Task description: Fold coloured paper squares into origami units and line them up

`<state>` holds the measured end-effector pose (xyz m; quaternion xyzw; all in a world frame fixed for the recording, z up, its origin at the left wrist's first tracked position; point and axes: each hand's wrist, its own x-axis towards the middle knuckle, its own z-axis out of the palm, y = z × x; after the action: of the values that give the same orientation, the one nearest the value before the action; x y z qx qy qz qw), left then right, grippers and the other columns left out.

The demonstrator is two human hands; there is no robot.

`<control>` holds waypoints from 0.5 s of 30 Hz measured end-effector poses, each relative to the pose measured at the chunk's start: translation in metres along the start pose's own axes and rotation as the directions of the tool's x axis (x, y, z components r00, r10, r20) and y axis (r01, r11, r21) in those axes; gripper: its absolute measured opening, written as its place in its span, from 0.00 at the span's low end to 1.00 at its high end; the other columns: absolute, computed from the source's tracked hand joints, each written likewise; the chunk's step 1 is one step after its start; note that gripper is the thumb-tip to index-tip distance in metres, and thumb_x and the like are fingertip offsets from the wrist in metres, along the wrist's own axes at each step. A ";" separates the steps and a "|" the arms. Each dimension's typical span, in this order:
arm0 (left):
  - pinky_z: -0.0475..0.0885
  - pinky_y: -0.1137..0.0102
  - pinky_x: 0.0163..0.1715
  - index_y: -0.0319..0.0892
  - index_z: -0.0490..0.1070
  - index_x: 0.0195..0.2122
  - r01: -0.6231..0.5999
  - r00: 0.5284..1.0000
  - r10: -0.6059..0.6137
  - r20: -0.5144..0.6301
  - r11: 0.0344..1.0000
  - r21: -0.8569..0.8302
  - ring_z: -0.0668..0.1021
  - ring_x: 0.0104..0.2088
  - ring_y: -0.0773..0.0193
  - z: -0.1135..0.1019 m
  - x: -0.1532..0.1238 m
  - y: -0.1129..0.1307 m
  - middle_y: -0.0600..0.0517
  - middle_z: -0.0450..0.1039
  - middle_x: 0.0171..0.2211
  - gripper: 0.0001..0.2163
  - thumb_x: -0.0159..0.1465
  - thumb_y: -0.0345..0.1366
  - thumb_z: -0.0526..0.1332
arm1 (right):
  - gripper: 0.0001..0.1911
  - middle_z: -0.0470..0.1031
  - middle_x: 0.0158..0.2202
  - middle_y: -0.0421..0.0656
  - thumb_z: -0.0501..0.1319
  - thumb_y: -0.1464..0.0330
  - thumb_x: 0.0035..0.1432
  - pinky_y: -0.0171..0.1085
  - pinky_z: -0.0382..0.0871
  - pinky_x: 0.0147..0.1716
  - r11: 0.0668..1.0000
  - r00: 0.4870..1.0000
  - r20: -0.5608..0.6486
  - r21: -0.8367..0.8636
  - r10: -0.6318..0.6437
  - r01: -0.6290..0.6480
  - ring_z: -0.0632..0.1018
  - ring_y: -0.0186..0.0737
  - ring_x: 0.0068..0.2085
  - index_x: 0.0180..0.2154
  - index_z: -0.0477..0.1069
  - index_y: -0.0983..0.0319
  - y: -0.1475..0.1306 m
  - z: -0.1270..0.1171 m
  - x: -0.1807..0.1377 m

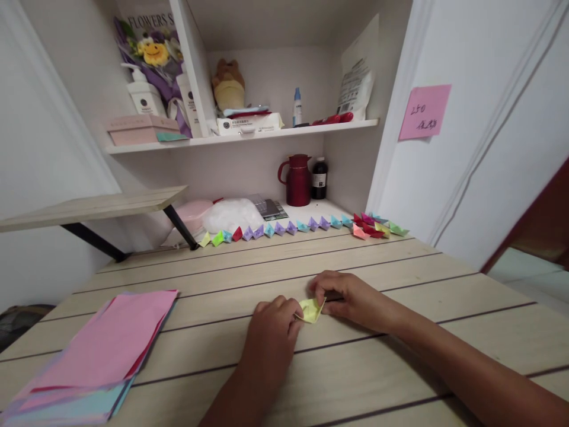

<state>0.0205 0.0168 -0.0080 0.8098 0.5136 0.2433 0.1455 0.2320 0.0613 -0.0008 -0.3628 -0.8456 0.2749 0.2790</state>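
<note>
Between my two hands is a small piece of folded yellow paper (312, 311), just above or on the wooden table (213, 332). My left hand (274, 326) has its fingers curled and pinches the paper's left end. At the opposite end, the thumb and bent fingers of my right hand (349, 299) close on the paper's right corner. Parts of the paper's edges are hidden behind my fingers. Along the back of the table runs a row of small folded paper boats (279, 229) in several colours, with a cluster of more boats (368, 228) at its right end.
A stack of coloured paper sheets (106, 344) lies at the front left. A raised wooden shelf (98, 207) on black legs stands behind it. At the back are a plastic bag (233, 214), a red jug (299, 181) and a dark bottle (319, 179).
</note>
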 end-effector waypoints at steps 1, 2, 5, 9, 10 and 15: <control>0.60 0.68 0.39 0.45 0.70 0.33 0.011 1.000 -0.011 -0.004 1.000 -0.002 0.71 0.33 0.65 0.000 0.000 0.000 0.56 0.73 0.32 0.08 0.59 0.25 0.57 | 0.06 0.75 0.41 0.42 0.62 0.76 0.51 0.38 0.68 0.43 1.000 1.000 0.000 -0.009 0.015 -0.015 0.75 0.40 0.42 0.31 0.72 0.60 0.001 0.000 0.000; 0.60 0.68 0.39 0.45 0.70 0.32 0.021 1.000 -0.021 -0.008 1.000 -0.002 0.71 0.33 0.65 -0.001 0.000 0.001 0.56 0.73 0.32 0.07 0.59 0.25 0.57 | 0.06 0.75 0.39 0.41 0.62 0.76 0.51 0.37 0.68 0.42 1.000 1.000 0.004 -0.016 0.025 -0.025 0.75 0.40 0.41 0.30 0.71 0.60 0.001 -0.001 0.000; 0.61 0.67 0.39 0.44 0.69 0.29 0.046 0.999 -0.046 -0.012 0.999 0.001 0.71 0.32 0.65 -0.002 0.001 0.002 0.56 0.73 0.30 0.06 0.59 0.26 0.57 | 0.05 0.76 0.37 0.40 0.63 0.76 0.50 0.37 0.67 0.40 0.999 1.000 0.017 -0.031 0.027 -0.026 0.75 0.39 0.38 0.28 0.71 0.60 0.001 -0.002 0.000; 0.61 0.67 0.38 0.43 0.69 0.28 0.076 0.997 -0.076 -0.033 0.997 -0.002 0.71 0.31 0.65 -0.002 0.001 0.002 0.56 0.72 0.29 0.06 0.58 0.26 0.57 | 0.05 0.77 0.35 0.40 0.63 0.75 0.50 0.37 0.67 0.40 0.999 0.999 0.018 -0.038 0.031 -0.030 0.75 0.39 0.38 0.27 0.71 0.60 -0.001 -0.003 0.000; 0.61 0.67 0.38 0.43 0.69 0.28 0.081 0.996 -0.081 -0.039 0.997 -0.002 0.71 0.31 0.65 -0.002 0.001 0.002 0.56 0.72 0.29 0.06 0.58 0.25 0.56 | 0.05 0.77 0.35 0.40 0.63 0.75 0.50 0.37 0.67 0.40 0.999 0.999 0.018 -0.039 0.035 -0.034 0.75 0.39 0.38 0.26 0.72 0.60 -0.001 -0.003 0.000; 0.61 0.67 0.39 0.44 0.71 0.30 0.080 0.996 -0.081 -0.042 0.996 -0.025 0.71 0.31 0.65 0.000 0.002 0.001 0.56 0.72 0.29 0.06 0.57 0.26 0.57 | 0.04 0.77 0.37 0.40 0.63 0.75 0.50 0.36 0.67 0.39 0.998 0.998 0.013 -0.006 0.059 -0.059 0.75 0.39 0.38 0.29 0.72 0.60 -0.003 -0.002 -0.001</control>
<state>0.0215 0.0179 -0.0073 0.7811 0.5461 0.2608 0.1536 0.2327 0.0595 0.0020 -0.3864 -0.8372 0.2829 0.2642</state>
